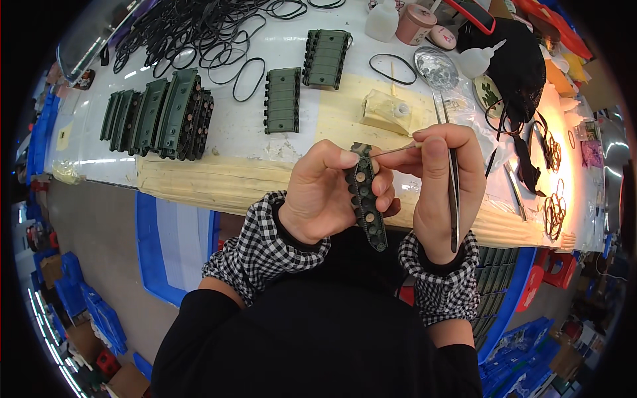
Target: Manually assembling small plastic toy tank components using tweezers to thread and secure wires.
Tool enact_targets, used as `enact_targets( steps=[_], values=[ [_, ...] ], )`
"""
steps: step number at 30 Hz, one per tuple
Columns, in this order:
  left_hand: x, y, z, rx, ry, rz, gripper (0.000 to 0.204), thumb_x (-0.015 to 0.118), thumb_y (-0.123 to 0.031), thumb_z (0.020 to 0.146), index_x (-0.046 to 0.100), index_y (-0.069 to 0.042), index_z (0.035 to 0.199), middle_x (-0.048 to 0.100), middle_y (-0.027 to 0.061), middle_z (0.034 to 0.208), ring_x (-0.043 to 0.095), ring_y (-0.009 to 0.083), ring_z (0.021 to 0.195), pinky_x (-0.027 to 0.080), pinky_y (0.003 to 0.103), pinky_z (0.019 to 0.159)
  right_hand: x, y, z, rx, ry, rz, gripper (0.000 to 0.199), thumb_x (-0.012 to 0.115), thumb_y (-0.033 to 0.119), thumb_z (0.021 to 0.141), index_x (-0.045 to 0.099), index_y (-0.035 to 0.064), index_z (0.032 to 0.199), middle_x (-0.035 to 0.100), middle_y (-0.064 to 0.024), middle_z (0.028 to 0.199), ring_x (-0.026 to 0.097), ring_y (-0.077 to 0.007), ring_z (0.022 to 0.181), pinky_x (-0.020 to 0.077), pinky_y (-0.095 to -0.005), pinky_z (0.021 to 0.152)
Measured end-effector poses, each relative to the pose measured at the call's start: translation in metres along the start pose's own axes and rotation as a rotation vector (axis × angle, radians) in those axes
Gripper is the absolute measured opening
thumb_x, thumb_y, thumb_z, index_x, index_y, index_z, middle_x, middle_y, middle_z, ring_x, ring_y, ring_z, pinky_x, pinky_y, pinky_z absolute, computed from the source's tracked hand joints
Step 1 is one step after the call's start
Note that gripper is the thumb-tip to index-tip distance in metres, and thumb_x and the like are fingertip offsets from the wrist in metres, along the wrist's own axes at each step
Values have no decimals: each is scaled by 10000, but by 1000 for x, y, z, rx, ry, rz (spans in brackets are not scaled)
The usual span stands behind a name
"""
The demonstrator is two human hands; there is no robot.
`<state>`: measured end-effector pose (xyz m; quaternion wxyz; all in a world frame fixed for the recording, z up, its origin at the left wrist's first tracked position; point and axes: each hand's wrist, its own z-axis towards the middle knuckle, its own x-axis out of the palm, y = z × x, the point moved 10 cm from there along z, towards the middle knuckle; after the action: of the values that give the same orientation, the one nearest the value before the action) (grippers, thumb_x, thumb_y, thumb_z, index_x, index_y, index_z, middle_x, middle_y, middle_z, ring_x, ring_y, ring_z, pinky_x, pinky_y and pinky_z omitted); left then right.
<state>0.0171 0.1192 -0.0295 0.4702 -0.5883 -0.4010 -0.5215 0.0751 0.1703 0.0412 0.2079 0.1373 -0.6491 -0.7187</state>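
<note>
My left hand (325,192) grips a dark green toy tank track piece (367,205) with small round wheels, held upright in front of the table edge. My right hand (443,182) pinches a thin wooden stick (391,151) whose tip touches the top of the track piece. The same hand also holds metal tweezers (453,199), which run down along the palm. Both wrists wear black-and-white checked cuffs.
On the white worktable (199,152) lie rows of green track pieces (159,116), two more green pieces (283,99), a heap of black rubber bands (199,30), glue bottles (383,20), a dish of small parts (436,67) and a black cloth (517,63). Blue crates (504,292) stand below.
</note>
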Motion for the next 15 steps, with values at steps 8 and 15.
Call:
enact_targets(
  steps=[8,15],
  values=[
    [-1,-1,-1,5,0,-10,355,490,-295,805,602,-5,976,600,115,778,562,247,720,410,415,789,0,-1,0,-34,-14,13,201,444,196,1001,479,0,975,641,-124,799,681,-183,730,553,-256,654],
    [-1,0,0,3,1,-17,298,495,-285,807,599,-37,934,602,117,781,566,250,720,410,417,791,-1,0,1,-52,-7,1,198,442,193,1001,475,1,971,620,-112,807,683,-188,733,553,-255,656]
  ],
)
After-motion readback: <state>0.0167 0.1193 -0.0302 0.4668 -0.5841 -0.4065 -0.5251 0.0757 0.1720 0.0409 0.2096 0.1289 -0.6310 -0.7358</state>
